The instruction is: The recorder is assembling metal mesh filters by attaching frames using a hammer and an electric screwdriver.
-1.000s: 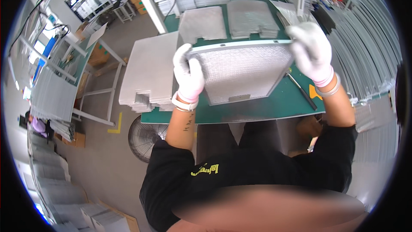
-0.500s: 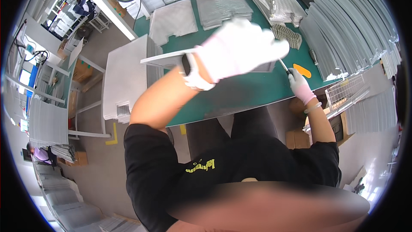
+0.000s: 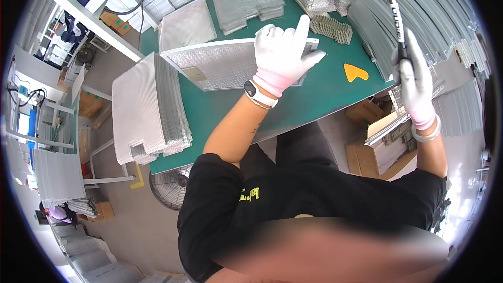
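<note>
A silver framed panel with a textured mesh face stands tilted on the green worktable. My left hand, in a white glove with a pink cuff, is at its upper edge. Some fingers curl over that edge, while the index finger and thumb stick out. Raised at the right, my right hand is closed round the black grip of a mallet. Its head is metal with a yellow-green striking face, held above the table's right side. A flat orange plastic piece lies on the table between the hands.
Stacked mesh sheets stand at the table's left edge, with more sheet piles at the back. A row of small metal strips lies behind the orange piece. Long grey profiles fill the far right. Below are an open carton and a fan.
My right hand has lifted the mallet from near the table to high on the right. My left hand has come down onto the panel's edge, and more of the panel's face shows.
</note>
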Motion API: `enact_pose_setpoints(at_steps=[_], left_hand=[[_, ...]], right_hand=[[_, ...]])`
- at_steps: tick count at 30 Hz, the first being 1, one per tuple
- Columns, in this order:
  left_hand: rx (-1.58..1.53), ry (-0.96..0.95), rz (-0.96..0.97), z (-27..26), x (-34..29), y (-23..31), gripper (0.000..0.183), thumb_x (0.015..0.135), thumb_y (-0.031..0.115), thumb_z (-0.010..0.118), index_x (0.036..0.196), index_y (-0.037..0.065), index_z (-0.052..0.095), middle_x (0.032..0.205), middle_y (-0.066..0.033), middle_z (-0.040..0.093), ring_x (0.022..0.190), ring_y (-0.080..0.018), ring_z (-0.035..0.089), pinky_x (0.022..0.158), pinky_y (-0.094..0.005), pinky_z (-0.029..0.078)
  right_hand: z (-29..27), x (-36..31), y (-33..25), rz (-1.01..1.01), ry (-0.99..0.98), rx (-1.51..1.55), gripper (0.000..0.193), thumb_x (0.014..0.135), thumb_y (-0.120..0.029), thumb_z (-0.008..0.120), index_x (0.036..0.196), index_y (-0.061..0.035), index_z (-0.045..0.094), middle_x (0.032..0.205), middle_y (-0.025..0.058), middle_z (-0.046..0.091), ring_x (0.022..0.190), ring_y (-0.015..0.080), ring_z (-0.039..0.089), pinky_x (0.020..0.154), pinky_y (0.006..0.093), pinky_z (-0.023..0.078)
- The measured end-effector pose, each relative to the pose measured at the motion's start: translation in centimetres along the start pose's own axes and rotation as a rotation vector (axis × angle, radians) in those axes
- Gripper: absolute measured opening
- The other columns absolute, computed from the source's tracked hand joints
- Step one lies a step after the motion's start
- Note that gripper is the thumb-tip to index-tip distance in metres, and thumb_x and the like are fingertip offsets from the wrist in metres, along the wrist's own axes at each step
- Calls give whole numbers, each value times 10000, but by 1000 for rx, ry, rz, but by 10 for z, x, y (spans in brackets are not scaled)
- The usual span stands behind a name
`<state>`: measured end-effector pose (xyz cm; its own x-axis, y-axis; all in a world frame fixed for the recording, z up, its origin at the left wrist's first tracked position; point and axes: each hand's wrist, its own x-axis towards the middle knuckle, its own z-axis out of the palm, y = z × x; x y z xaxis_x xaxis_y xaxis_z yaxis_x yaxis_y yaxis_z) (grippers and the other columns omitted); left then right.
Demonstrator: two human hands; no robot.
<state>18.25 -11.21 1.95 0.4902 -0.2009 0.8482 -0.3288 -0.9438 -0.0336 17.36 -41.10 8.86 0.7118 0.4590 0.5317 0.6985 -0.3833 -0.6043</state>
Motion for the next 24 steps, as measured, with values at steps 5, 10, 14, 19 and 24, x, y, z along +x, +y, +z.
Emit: enact_pose_setpoints(at_steps=[5, 10, 14, 19, 24], left_hand=[[21, 65, -20, 11, -1, -4, 737, 662, 534, 784, 1216, 67, 646, 662, -31, 553, 662, -233, 554, 710, -396, 432], [42, 78, -15, 11, 0, -5, 728, 659, 539, 785, 1200, 69, 655, 661, -30, 549, 646, -231, 535, 715, -395, 430], [9, 50, -30, 11, -2, -5, 739, 658, 547, 782, 1209, 72, 652, 660, -30, 544, 653, -228, 533, 716, -392, 430], [43, 125, 9, 13, -4, -9, 753, 649, 539, 793, 1219, 70, 645, 689, -24, 540, 666, -225, 530, 714, -394, 433], [13, 112, 15, 13, -5, -10, 722, 657, 518, 797, 1212, 80, 650, 697, -29, 528, 663, -225, 524, 702, -404, 425]], right_hand=[[4, 16, -3, -251, -297, -585, 450, 975, -86, 511, 1421, -30, 493, 957, 117, 648, 681, 240, 599, 682, 339, 527], [14, 9, -4, -75, -3, -143, 486, 949, -60, 515, 1433, -34, 477, 950, 137, 653, 726, 277, 627, 739, 387, 528], [22, 11, 0, -130, -281, -397, 566, 888, 33, 537, 1438, -89, 482, 978, 214, 643, 848, 383, 641, 824, 422, 519], [6, 12, -8, -32, 100, -30, 490, 992, -46, 474, 1475, -19, 403, 878, 110, 611, 686, 184, 600, 660, 323, 513], [41, 2, 20, -61, -245, -294, 498, 966, -88, 506, 1460, -68, 445, 1016, 228, 676, 831, 352, 682, 773, 367, 529]])
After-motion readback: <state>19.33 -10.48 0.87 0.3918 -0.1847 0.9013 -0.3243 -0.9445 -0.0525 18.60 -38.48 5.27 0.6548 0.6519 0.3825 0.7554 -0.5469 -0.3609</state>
